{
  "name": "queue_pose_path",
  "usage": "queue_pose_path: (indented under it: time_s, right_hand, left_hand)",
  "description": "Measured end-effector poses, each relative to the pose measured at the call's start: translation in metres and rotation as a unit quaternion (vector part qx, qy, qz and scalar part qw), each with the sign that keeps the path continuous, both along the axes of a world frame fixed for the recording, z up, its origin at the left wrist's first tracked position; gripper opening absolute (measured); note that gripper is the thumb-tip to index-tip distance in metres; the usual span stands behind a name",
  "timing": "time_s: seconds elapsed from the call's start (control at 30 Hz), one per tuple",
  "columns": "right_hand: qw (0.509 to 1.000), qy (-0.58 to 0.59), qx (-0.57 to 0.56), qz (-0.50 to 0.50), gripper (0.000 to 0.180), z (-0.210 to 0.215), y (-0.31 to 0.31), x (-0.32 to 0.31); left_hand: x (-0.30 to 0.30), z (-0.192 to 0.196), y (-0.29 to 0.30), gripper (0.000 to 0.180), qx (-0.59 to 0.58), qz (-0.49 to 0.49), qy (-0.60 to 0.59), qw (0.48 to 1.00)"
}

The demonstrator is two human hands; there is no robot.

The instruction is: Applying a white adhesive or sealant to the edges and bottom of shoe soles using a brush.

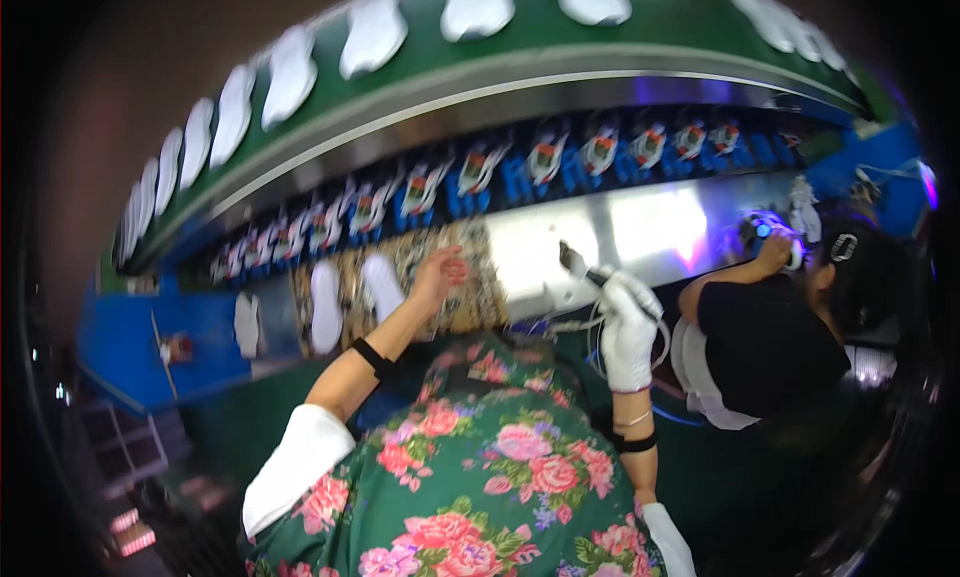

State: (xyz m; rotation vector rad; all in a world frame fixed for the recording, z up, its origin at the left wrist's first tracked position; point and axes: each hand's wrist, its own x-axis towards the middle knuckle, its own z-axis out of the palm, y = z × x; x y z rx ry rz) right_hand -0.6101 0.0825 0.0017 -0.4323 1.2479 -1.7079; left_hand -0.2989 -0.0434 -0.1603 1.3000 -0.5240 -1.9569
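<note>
My bare left hand (440, 277) is held over a brown, rough-patterned patch of the bench (470, 307), its fingers loosely bent and apart, with nothing in them. Just left of it lie two white shoe-sole-shaped pieces (325, 307). My right hand (630, 322), in a white glove, is closed around the handle of a brush (573, 259) with a dark tip. The brush points up and left above the shiny metal part of the bench (535, 237). A pale thin tube or cord loops beside the right wrist.
Behind the bench runs a row of several similar small racked parts (420, 192). Beyond it, a green conveyor (420, 57) carries several white sole-shaped pieces. At right a person in a dark top (770, 327) works with a lit object (768, 227). Another pale piece (247, 325) lies far left.
</note>
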Motion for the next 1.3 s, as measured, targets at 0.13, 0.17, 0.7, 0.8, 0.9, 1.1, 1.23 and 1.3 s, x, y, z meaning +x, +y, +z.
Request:
queue_pose_path:
  time_s: [0.13,0.17,0.7,0.8,0.9,1.1,1.23,1.3]
  right_hand:
    - [0.998,-0.041,-0.008,0.042,0.020,-0.010,-0.015,0.009]
    - [0.998,-0.042,0.002,0.051,0.021,-0.013,-0.018,0.013]
    - [0.986,-0.088,-0.001,0.141,0.021,-0.014,-0.015,0.055]
    - [0.984,-0.118,-0.018,0.131,0.020,-0.003,-0.007,0.053]
    - [0.974,-0.166,-0.054,0.144,0.020,0.003,-0.002,0.052]
    - [0.952,-0.266,-0.113,0.105,0.020,0.011,0.003,0.031]
    - [0.949,-0.281,-0.139,0.036,0.020,0.012,0.021,0.012]
    - [0.950,-0.282,-0.131,-0.005,0.021,0.017,0.036,0.002]
  left_hand:
    - [0.065,-0.028,0.080,0.039,-0.049,0.082,-0.349,0.932]
    - [0.079,-0.039,0.096,0.039,-0.039,0.089,-0.353,0.931]
    - [0.119,-0.040,0.118,0.064,0.061,0.126,-0.056,0.989]
    - [0.079,0.025,0.118,0.056,0.057,0.181,0.026,0.982]
    - [0.058,0.065,0.112,0.060,-0.008,0.112,0.055,0.992]
    - [-0.011,0.141,0.076,0.070,-0.101,-0.073,0.176,0.977]
    - [-0.048,0.165,0.054,0.069,-0.136,-0.160,0.225,0.952]
    - [-0.065,0.171,0.043,0.068,-0.103,-0.166,0.265,0.944]
